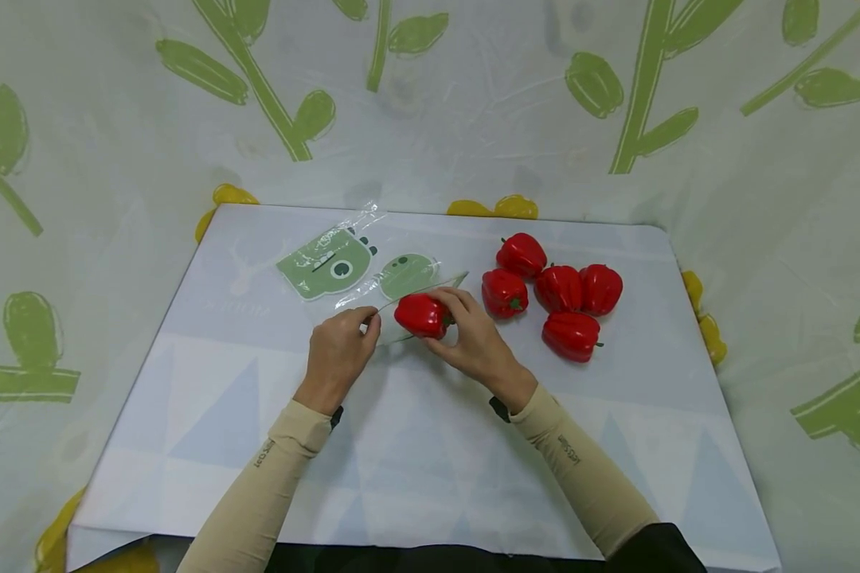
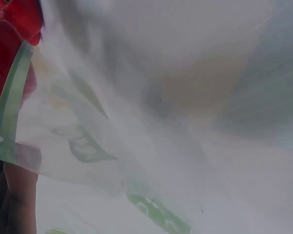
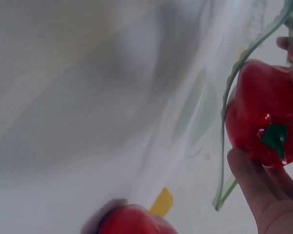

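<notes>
In the head view my left hand (image 1: pixel 338 350) pinches the edge of a clear plastic bag (image 2: pixel 12 102) with a green rim. My right hand (image 1: pixel 478 342) holds a red bell pepper (image 1: pixel 419 315) by its stem end, between thumb and fingers. The pepper lies at the bag's spread mouth; in the left wrist view its lower part shows through the plastic. Its green stem (image 3: pixel 276 139) faces the right wrist camera, and the green rim runs along the pepper's side there. How deep the pepper sits in the bag is hard to tell.
Several more red bell peppers (image 1: pixel 560 288) lie grouped to the right of my right hand. Beyond my left hand is a clear packet with a green cartoon print (image 1: pixel 315 267); a rounded green print (image 1: pixel 406 274) is beside it. The white table (image 1: pixel 208 485) has pale blue triangles.
</notes>
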`<state>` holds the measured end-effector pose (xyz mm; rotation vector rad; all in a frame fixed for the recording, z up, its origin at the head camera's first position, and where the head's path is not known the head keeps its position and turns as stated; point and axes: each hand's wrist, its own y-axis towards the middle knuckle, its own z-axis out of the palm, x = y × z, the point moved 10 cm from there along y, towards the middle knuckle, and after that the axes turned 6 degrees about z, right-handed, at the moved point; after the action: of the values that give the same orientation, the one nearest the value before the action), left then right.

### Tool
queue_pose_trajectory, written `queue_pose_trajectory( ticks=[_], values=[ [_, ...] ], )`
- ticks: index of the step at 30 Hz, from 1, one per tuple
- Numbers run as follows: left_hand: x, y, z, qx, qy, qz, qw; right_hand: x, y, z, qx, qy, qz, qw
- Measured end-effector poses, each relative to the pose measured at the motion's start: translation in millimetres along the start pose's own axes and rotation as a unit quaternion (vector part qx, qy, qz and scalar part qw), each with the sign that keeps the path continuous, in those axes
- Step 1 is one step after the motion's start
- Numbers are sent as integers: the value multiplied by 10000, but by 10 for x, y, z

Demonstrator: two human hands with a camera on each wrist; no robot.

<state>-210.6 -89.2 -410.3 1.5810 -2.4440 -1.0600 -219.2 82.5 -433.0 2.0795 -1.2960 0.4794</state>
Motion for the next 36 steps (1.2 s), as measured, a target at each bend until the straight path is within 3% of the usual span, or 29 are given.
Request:
queue_pose_trajectory(
  ticks=[13,25,36],
  values=[
    [-84,66,-84,-175,60,14,9998,-30,44,126,-559,21,382,9977],
    [-112,123,-110,-226,39,0,9997,-154,90,347,-439,254,874,9949],
    [-115,103,-101,-223,-57,-26,9997,-177,98,427,-517,-97,979,9938]
  ],
)
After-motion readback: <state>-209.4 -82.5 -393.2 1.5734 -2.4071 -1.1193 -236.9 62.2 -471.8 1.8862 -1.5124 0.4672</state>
